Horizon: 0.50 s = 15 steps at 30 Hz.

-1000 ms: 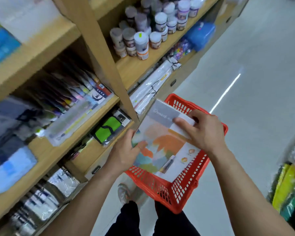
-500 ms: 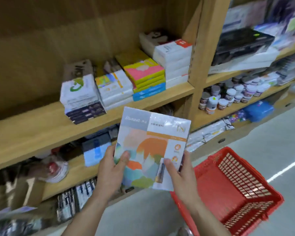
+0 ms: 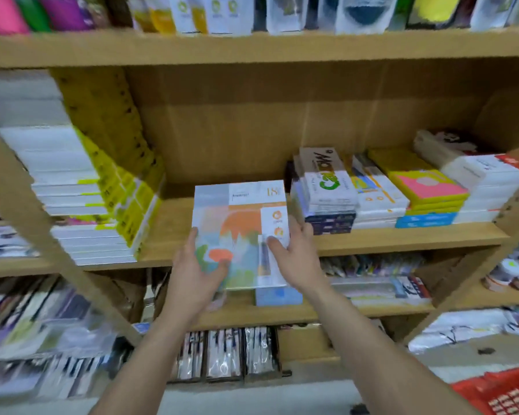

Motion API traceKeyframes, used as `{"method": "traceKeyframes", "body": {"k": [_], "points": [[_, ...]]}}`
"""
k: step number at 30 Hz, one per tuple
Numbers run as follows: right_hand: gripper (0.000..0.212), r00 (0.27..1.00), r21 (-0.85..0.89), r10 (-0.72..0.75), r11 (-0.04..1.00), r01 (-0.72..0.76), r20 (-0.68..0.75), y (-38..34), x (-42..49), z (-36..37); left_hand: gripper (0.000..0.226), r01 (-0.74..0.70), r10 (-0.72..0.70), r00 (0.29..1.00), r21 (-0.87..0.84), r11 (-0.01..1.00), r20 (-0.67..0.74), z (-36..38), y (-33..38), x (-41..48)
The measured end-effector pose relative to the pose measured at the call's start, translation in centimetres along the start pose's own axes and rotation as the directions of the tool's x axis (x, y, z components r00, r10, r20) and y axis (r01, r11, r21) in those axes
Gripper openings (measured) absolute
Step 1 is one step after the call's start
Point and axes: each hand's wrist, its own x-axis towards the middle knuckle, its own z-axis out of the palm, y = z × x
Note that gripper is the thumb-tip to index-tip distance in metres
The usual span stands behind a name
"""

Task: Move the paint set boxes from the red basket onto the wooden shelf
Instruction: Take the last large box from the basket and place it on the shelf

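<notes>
Paint set box, one in view, flat and pastel with an orange splash on its cover, is held level between both hands at the front of the wooden shelf, its far end over the bare gap in the board and its near end still overhanging the front edge. The left hand clasps the near left corner, thumb on the cover; the right hand clasps the right edge, fingers curled round it, so each grip is closed on the box. I judge this box nearly placed: it needs only a push inward and a release. To the left of the gap leans one tall stack of white and yellow boxes; to the right lie four low stacks of coloured boxes, packed close together. The red basket shows only as one corner at the near right on the floor, and its inside is out of sight, so how many boxes are left to move cannot be told.
</notes>
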Motion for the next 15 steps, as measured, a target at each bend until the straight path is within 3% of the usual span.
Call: {"method": "traceKeyframes", "body": {"k": [5, 7, 11, 15], "points": [[0.046, 0.999, -0.174, 0.039, 0.984, -0.037, 0.006, -1.3, 4.4, 4.2, 0.129, -0.055, 0.019, 0.979, 0.174, 0.983, 0.204, -1.3, -2.6, 5.1], [0.063, 0.996, -0.227, 0.081, 0.972, -0.067, 0.049, -1.6, 5.1, 4.9, 0.140, -0.103, 0.020, 0.957, 0.276, 0.955, 0.289, -1.4, -3.5, 7.1], [0.109, 0.977, -0.426, 0.098, 0.905, -0.009, 0.187, -0.9, 5.8, 5.7, 0.133, -0.181, 0.078, 0.953, 0.346, 0.920, 0.291, -0.8, -5.0, 10.3], [0.104, 0.978, -0.567, 0.044, 0.820, 0.081, 0.204, 0.1, 8.2, 5.9, 0.106, -0.181, 0.104, 0.966, 0.329, 0.927, 0.237, 0.5, -4.9, 12.9]]}}
